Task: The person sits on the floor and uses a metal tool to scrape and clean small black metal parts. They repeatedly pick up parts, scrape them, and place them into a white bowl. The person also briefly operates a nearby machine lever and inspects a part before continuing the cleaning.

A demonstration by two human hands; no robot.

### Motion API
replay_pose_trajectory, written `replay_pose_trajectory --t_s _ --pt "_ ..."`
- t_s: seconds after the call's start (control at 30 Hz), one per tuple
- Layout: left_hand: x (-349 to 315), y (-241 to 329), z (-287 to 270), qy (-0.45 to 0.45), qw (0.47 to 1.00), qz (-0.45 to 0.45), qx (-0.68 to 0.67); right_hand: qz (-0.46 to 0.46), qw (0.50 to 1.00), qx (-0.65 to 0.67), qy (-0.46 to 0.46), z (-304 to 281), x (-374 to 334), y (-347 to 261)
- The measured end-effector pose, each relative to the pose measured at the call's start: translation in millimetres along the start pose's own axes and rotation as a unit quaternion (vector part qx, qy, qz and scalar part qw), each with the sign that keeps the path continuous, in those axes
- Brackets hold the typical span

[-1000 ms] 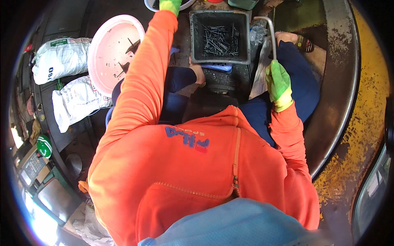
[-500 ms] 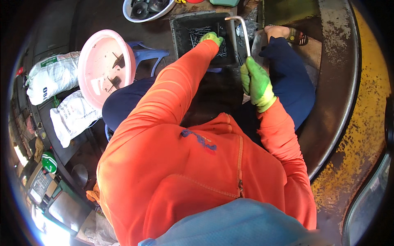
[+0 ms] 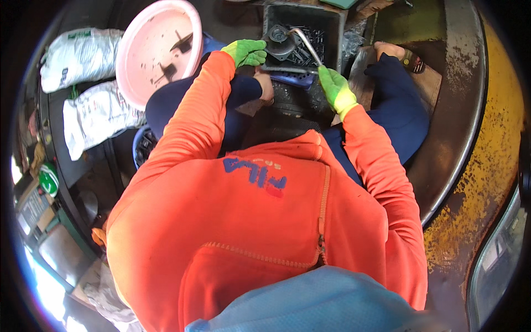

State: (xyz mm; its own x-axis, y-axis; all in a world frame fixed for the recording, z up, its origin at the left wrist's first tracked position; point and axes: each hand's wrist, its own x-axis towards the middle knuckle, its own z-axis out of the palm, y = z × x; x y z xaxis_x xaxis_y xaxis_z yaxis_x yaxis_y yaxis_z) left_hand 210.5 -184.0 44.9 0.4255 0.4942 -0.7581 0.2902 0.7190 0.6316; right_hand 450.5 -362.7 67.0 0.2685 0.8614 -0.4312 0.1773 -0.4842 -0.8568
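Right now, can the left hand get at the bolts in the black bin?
Probably yes: the left hand is beside the open-topped black bin. The flanged metal part and bent metal rod lie between it and the visible bolts, so reaching over seems needed.

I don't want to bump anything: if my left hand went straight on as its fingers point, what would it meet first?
Probably the dark metal part at the left side of the black bin, just right of your left hand. Depth is unclear, so the bin itself could come first.
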Motion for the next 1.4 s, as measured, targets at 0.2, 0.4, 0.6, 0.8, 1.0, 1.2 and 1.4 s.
replay_pose_trajectory --t_s 0.2,0.4,0.6,0.8,1.0,1.2,1.4 --pt "-4 -26 -12 0.038 0.897 -0.096 0.430 -0.001 0.940 -0.328 -0.096 35 -3 4" --pt "16 -52 16 0.185 0.744 0.298 0.569 0.014 0.916 -0.391 -0.087 41 -8 -3" --pt "49 -77 31 0.214 0.788 0.410 0.407 -0.313 0.936 -0.159 0.009 28 -35 -19" --pt "48 -76 28 0.200 0.778 0.403 0.438 -0.029 0.920 -0.382 -0.081 36 -23 -14" --pt "47 -74 29 0.199 0.781 0.422 0.415 -0.231 0.953 -0.196 0.013 39 -31 -14" --pt "61 -80 23 0.189 0.774 0.438 0.416 -0.121 0.952 -0.279 -0.041 42 -26 -16" --pt "56 -81 25 0.187 0.776 0.450 0.401 -0.086 0.926 -0.364 -0.059 38 -23 -8"
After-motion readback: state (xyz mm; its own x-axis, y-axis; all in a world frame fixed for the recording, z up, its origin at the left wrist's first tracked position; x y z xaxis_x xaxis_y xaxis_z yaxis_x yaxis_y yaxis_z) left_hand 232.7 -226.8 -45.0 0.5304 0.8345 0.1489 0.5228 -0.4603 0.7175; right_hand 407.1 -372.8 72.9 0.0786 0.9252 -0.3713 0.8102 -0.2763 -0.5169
